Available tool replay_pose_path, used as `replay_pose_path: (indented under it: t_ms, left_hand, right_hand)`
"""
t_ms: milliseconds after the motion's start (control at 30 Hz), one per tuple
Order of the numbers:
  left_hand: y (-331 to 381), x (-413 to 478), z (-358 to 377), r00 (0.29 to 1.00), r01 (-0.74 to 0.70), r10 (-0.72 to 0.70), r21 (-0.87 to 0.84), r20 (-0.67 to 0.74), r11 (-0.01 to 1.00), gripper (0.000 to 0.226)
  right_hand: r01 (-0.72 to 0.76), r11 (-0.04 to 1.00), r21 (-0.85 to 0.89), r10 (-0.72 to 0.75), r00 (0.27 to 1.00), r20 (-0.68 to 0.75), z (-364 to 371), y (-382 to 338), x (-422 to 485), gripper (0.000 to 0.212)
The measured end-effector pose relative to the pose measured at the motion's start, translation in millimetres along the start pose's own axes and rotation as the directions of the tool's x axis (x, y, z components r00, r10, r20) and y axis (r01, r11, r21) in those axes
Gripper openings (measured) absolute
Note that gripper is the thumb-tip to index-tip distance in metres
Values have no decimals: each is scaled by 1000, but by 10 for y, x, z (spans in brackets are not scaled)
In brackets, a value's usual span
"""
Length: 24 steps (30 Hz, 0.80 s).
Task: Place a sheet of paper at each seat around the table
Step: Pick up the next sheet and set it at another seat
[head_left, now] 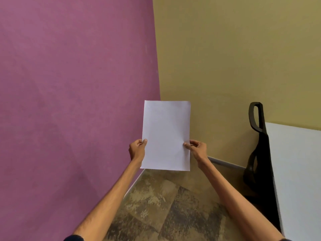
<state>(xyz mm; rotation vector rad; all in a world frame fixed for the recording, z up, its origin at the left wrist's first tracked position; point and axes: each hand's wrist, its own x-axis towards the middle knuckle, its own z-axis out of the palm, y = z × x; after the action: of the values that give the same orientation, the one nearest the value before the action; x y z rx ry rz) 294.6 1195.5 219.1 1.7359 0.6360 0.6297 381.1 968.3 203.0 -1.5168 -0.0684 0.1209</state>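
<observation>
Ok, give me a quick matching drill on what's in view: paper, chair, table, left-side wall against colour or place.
Things:
1. paper
2. chair
3. table
4. left-side wall

Colour or place:
a. black
b. purple
c. cut off by the right edge of view
d. pinched between left hand and right hand

Pairs: 1-d, 2-a, 3-c, 4-b

To your right you have the white table (298, 171); a black chair (260, 153) stands just beside it on the mottled floor (165, 206).
</observation>
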Motion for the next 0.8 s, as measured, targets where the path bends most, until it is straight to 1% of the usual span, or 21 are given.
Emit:
replay_pose_path:
  t_ms: [100, 200, 333, 467, 533, 600, 667, 733, 800]
  left_hand:
    - [-3, 518, 298, 999, -2, 3, -20, 51, 1000, 41]
    - [22, 959, 697, 996, -6, 8, -27, 89, 1000, 42]
    - [137, 1583, 1359, 985, -13, 23, -59, 171, 998, 36]
    - [349, 2180, 2120, 972, -34, 55, -97, 227, 995, 34]
    - [504, 2469, 2514, 964, -62, 86, -102, 253, 993, 38]
    - [663, 2734, 2926, 954, -113, 140, -113, 265, 987, 44]
    - [817, 2951, 3313, 946, -128, 159, -126, 283, 984, 46]
    - [924, 3121, 3683, 940, -129, 160, -121, 301, 984, 43]
    - [1028, 3263, 4055, 929, -120, 157, -130, 336, 984, 38]
  right_hand:
    - [-4, 1000, 26, 5, 999, -44, 63, -40, 451, 17]
    - [-6, 1000, 30, 8, 996, -89, 21, -46, 963, 12]
    - [12, 1000, 22, -9, 989, -145, -149, -91, 1739, 16]
    - [29, 999, 18, -24, 978, -207, -423, -231, 2542, 23]
    - [33, 999, 15, -29, 973, -227, -603, -339, 2949, 27]
    - [53, 999, 11, -48, 971, -236, -806, -488, 3341, 26]
    - [77, 997, 8, -72, 963, -260, -1001, -635, 3671, 23]
    - [84, 996, 13, -76, 948, -309, -1201, -723, 3927, 22]
    - [91, 996, 15, -81, 935, -346, -1415, -783, 4158, 26]
